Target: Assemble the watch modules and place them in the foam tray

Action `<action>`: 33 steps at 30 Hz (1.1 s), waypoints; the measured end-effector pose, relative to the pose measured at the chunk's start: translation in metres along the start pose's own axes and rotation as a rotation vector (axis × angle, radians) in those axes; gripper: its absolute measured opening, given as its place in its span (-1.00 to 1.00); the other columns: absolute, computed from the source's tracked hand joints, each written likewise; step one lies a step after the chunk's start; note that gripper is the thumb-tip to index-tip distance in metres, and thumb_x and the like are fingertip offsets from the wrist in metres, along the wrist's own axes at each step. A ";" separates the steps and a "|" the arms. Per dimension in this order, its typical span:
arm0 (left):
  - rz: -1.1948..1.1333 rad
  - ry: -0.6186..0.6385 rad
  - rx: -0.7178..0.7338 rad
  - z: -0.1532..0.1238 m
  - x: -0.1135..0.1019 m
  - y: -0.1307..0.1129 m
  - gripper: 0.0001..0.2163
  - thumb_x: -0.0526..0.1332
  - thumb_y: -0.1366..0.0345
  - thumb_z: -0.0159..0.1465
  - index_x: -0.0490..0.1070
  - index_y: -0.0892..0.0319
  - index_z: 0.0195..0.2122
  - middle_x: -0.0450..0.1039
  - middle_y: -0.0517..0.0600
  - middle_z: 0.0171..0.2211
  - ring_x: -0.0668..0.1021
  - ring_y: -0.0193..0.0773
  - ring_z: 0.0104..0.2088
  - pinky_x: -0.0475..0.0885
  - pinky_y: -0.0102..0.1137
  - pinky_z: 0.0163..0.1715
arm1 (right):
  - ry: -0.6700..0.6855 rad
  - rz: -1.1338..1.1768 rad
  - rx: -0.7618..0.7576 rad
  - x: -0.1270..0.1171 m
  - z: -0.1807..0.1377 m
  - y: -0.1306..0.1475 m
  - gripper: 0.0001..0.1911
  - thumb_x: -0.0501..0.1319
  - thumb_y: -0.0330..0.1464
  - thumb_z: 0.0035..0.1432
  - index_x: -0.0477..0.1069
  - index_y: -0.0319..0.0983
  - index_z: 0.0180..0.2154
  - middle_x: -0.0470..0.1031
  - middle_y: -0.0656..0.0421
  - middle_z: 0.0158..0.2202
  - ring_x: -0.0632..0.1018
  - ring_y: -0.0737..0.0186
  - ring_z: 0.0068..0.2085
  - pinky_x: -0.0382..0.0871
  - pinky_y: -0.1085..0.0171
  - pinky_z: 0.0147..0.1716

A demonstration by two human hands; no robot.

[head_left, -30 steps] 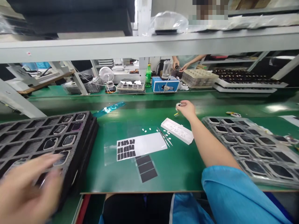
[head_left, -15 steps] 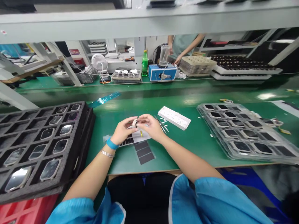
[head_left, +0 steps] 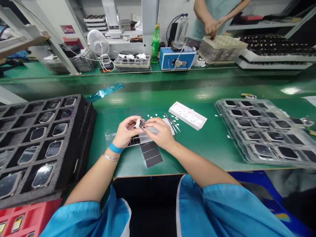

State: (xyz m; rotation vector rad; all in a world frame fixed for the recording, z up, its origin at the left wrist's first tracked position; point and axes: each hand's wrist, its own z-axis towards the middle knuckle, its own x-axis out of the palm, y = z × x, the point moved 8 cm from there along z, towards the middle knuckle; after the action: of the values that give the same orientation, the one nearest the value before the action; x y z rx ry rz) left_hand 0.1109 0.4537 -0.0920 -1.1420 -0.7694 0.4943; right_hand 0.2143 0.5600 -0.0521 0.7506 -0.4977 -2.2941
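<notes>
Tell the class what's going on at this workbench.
A seated person pinches a small dark-and-white part between their left hand and right hand, above a sheet of black pads on a green bench. Tweezers lie beside a white tray. A black foam tray of glossy rounded parts sits to the left, a clear plastic tray of dark-faced parts to the right. Farther off, a co-worker stands by a beige tray.

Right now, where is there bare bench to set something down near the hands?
Bare green mat lies between the black strip sheet and the clear blister tray, below the white box. Around the left hand and right hand, crowded: tweezers, small white pieces.
</notes>
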 end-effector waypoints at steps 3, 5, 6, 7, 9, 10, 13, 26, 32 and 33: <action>0.024 0.006 0.031 0.000 0.001 -0.002 -0.54 0.54 0.44 -0.21 0.54 0.14 -0.22 0.59 0.00 -0.26 0.59 -0.29 -0.25 0.52 -0.44 -0.21 | -0.018 0.007 -0.022 -0.003 -0.001 0.002 -0.94 0.25 -0.42 0.18 0.51 -0.19 -0.31 0.57 0.11 -0.28 0.55 0.24 -0.24 0.49 0.21 -0.19; 0.046 0.011 0.044 -0.001 0.001 -0.003 -0.54 0.54 0.44 -0.22 0.53 0.16 -0.23 0.59 0.01 -0.26 0.59 -0.28 -0.25 0.52 -0.43 -0.22 | -0.029 -0.003 -0.018 -0.004 0.000 0.002 -0.91 0.23 -0.43 0.20 0.51 -0.19 -0.32 0.57 0.12 -0.30 0.55 0.25 -0.25 0.50 0.21 -0.21; 0.056 0.010 0.050 -0.002 0.001 -0.003 -0.53 0.54 0.44 -0.22 0.53 0.16 -0.23 0.59 0.01 -0.25 0.59 -0.27 -0.25 0.53 -0.42 -0.22 | -0.031 -0.008 -0.015 -0.004 0.000 0.002 -0.91 0.22 -0.43 0.20 0.51 -0.19 -0.32 0.57 0.12 -0.30 0.55 0.25 -0.26 0.50 0.21 -0.21; 0.066 0.008 0.057 -0.002 0.001 -0.003 -0.53 0.54 0.43 -0.22 0.52 0.16 -0.23 0.59 0.02 -0.25 0.59 -0.26 -0.24 0.53 -0.42 -0.22 | -0.030 -0.010 -0.012 -0.004 0.000 0.002 -0.91 0.22 -0.42 0.20 0.51 -0.19 -0.32 0.57 0.12 -0.30 0.55 0.25 -0.25 0.50 0.20 -0.21; 0.084 -0.001 0.069 -0.003 0.001 -0.003 -0.53 0.55 0.41 -0.20 0.51 0.17 -0.22 0.58 0.02 -0.24 0.59 -0.26 -0.24 0.53 -0.41 -0.22 | -0.021 -0.009 -0.002 -0.004 0.000 0.003 -0.92 0.23 -0.40 0.19 0.52 -0.19 -0.31 0.57 0.12 -0.28 0.56 0.24 -0.24 0.50 0.19 -0.19; 0.094 -0.005 0.072 -0.004 0.001 -0.004 -0.53 0.55 0.40 -0.20 0.50 0.17 -0.22 0.58 0.02 -0.24 0.59 -0.26 -0.24 0.53 -0.41 -0.21 | -0.014 -0.006 0.007 -0.003 0.000 0.002 -0.92 0.23 -0.39 0.19 0.52 -0.18 -0.30 0.57 0.12 -0.27 0.56 0.23 -0.23 0.50 0.19 -0.18; 0.117 -0.022 0.073 -0.005 0.000 -0.004 -0.54 0.55 0.37 -0.19 0.49 0.17 -0.23 0.57 0.03 -0.23 0.59 -0.25 -0.22 0.52 -0.39 -0.20 | 0.015 0.008 0.056 -0.001 -0.001 -0.001 -0.90 0.22 -0.36 0.21 0.53 -0.15 -0.29 0.57 0.12 -0.25 0.56 0.21 -0.20 0.50 0.16 -0.12; 0.145 -0.057 0.092 -0.007 0.005 -0.004 -0.55 0.56 0.33 -0.19 0.48 0.17 -0.26 0.56 0.00 -0.25 0.58 -0.25 -0.21 0.50 -0.38 -0.17 | 0.059 -0.015 0.077 0.005 -0.004 -0.010 -0.85 0.17 -0.40 0.18 0.51 -0.12 -0.35 0.57 0.17 -0.28 0.57 0.21 -0.24 0.38 -0.05 0.14; 0.094 -0.067 0.040 -0.005 0.003 0.007 -0.53 0.54 0.35 -0.16 0.47 0.15 -0.20 0.55 0.00 -0.23 0.58 -0.25 -0.20 0.50 -0.38 -0.14 | 0.102 -0.110 -0.030 0.008 0.001 -0.004 -0.83 0.10 -0.43 0.21 0.45 -0.15 -0.35 0.57 0.15 -0.30 0.56 0.22 -0.24 0.43 0.03 0.06; 0.059 -0.075 0.013 -0.005 0.002 0.009 -0.52 0.54 0.34 -0.16 0.46 0.15 -0.19 0.55 0.00 -0.22 0.58 -0.25 -0.20 0.49 -0.37 -0.14 | 0.124 -0.105 -0.024 0.007 0.004 -0.006 -0.83 0.10 -0.42 0.21 0.46 -0.15 -0.34 0.57 0.14 -0.28 0.56 0.21 -0.22 0.45 0.06 0.02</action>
State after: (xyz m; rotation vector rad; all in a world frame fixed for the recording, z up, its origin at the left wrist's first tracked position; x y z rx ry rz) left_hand 0.1157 0.4551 -0.1007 -1.1421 -0.7978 0.5937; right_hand 0.2052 0.5598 -0.0548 0.9208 -0.3816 -2.3272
